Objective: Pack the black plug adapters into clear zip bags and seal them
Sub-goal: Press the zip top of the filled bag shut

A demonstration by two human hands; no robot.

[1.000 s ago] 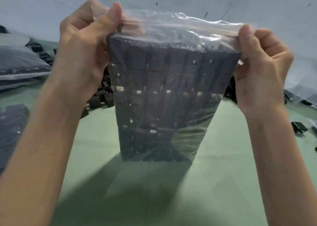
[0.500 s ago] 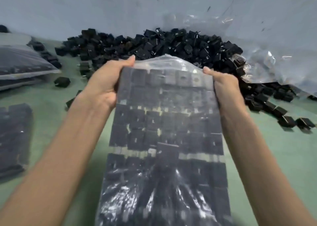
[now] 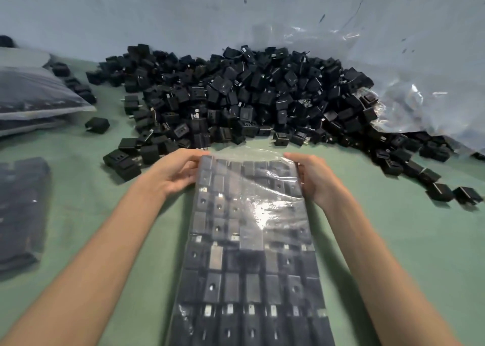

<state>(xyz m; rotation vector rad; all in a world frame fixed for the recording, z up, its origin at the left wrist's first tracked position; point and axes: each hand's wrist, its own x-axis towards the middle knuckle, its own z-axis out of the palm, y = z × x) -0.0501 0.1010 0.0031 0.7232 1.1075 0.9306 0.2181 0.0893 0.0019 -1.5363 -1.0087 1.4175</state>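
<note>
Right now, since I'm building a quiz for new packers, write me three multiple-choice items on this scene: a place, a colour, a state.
1. Where is the loose adapter pile? A. Beyond the filled bag, against the wall. B. In a cardboard box. C. On a shelf.
2. What colour is the table? A. Red. B. Green. C. White.
3. How is the filled bag? A. Hanging upright. B. Empty, crumpled. C. Lying along the table.
Answers: 1 A, the heap sits past the bag's far end; 2 B, green shows either side of the bag; 3 C, it rests there, left grip and right grip holding its far corners.
</note>
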